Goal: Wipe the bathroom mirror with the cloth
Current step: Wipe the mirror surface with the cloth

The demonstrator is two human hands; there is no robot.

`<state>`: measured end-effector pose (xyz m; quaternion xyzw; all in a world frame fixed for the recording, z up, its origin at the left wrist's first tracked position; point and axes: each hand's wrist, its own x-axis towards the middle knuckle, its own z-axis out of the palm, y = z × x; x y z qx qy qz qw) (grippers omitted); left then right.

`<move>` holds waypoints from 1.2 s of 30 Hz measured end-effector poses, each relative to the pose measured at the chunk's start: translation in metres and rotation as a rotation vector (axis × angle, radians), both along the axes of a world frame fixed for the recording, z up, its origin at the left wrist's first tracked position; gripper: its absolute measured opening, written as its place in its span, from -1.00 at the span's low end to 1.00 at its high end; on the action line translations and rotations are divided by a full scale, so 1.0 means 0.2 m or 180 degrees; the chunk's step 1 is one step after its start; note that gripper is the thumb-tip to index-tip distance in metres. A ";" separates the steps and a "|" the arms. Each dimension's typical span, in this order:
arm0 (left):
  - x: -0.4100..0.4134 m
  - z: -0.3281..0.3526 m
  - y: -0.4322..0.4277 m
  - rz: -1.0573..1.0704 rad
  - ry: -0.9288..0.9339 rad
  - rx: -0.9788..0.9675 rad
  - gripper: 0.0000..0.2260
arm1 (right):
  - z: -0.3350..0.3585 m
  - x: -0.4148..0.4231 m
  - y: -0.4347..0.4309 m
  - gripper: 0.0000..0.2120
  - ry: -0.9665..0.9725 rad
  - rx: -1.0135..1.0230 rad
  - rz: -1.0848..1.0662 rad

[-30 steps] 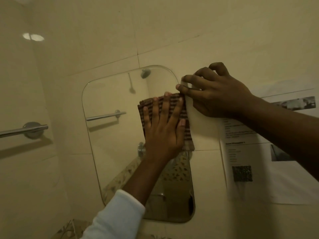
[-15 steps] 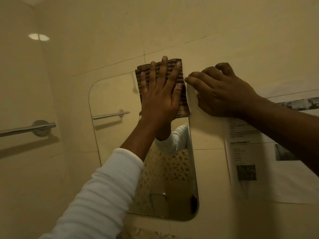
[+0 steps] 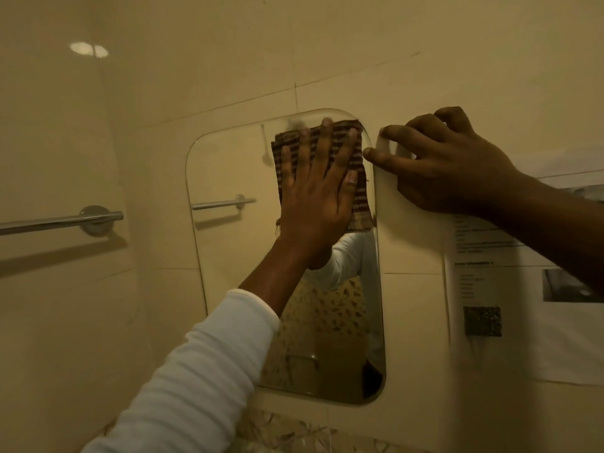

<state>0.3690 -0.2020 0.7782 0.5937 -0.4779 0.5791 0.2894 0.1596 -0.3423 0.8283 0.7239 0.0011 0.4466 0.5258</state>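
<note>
A rounded rectangular mirror point(image 3: 228, 256) hangs on the cream tiled wall. A brown striped cloth point(image 3: 358, 191) is pressed flat against its upper right corner. My left hand point(image 3: 317, 191) lies spread over the cloth, fingers apart and pointing up. To the right of the mirror's edge, my right hand point(image 3: 447, 165) rests on the wall tile with its fingers bent and nothing in it. The mirror's lower part reflects my sleeve and a patterned garment.
A chrome towel bar point(image 3: 65, 220) is fixed to the wall at the left. A printed paper sheet point(image 3: 510, 305) with a QR code hangs on the wall at the right, partly under my right forearm.
My left hand slid the cloth up from the mirror's middle right to its top edge, then slightly down onto the upper right corner. My right hand stayed on the wall.
</note>
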 end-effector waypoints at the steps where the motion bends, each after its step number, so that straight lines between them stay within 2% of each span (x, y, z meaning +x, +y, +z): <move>1: 0.01 -0.03 0.00 0.0007 0.0009 0.0020 -0.46 | 0.00 0.00 0.00 -0.46 0.0007 0.0002 0.0011; 11: 0.15 -0.45 0.10 -0.0023 0.0096 0.0315 -0.45 | -0.01 0.00 0.01 -0.43 0.0059 0.0003 -0.0043; 28: 0.52 -1.62 0.37 0.0138 0.0689 0.0597 -0.48 | -0.01 0.00 -0.01 -0.46 0.0123 -0.0063 0.0145; 32: 0.56 -1.67 0.40 0.0141 0.0722 0.0680 -0.49 | -0.01 0.00 -0.02 -0.46 0.0121 -0.0094 0.0158; 36: 0.54 -1.52 0.39 0.0038 0.0881 0.0586 -0.47 | -0.01 0.00 -0.02 -0.45 0.0130 -0.0067 0.0139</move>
